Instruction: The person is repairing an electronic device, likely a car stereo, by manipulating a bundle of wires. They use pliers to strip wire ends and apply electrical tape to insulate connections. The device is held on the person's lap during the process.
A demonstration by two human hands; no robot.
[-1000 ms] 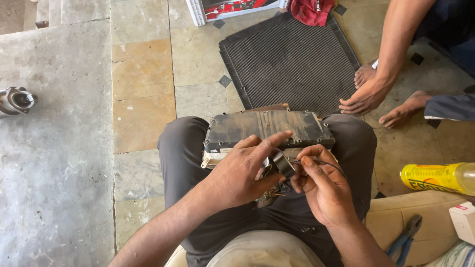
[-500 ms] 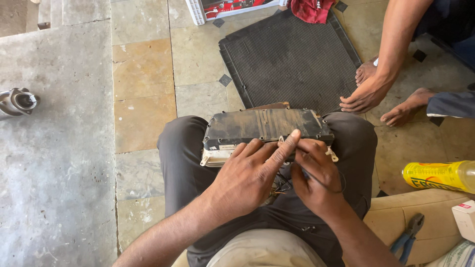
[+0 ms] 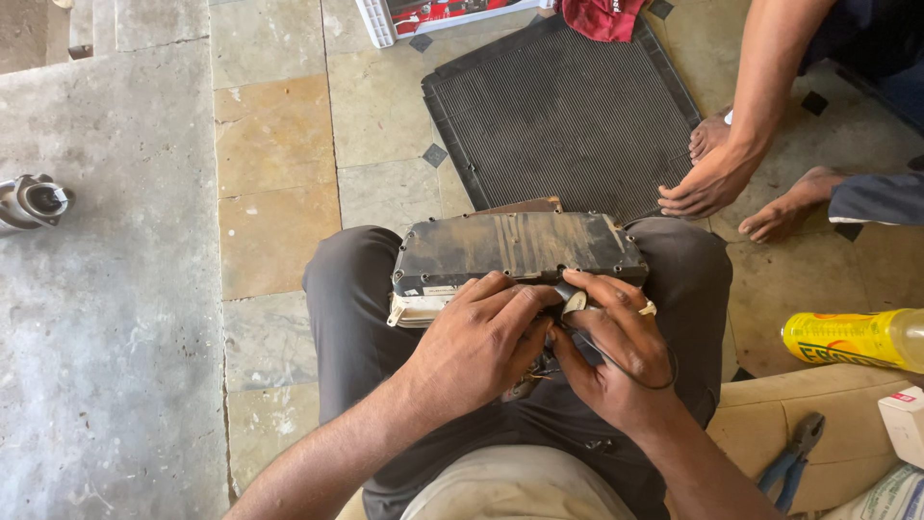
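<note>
Both hands have closed in since a second ago, fingers now bunched at the near edge of the dusty black module [image 3: 515, 252] lying across my lap. Left hand [image 3: 478, 339] curls over small parts I can't make out, touching the casing. Right hand [image 3: 616, 358] pinches a thin black wire. Cover screws look seated; work at that edge looks unfinished. Yellow bottle [image 3: 857, 339] lies capped on the floor, contents hidden. Another person's hand [image 3: 707, 183] rests by the ribbed mat [image 3: 558, 106].
</note>
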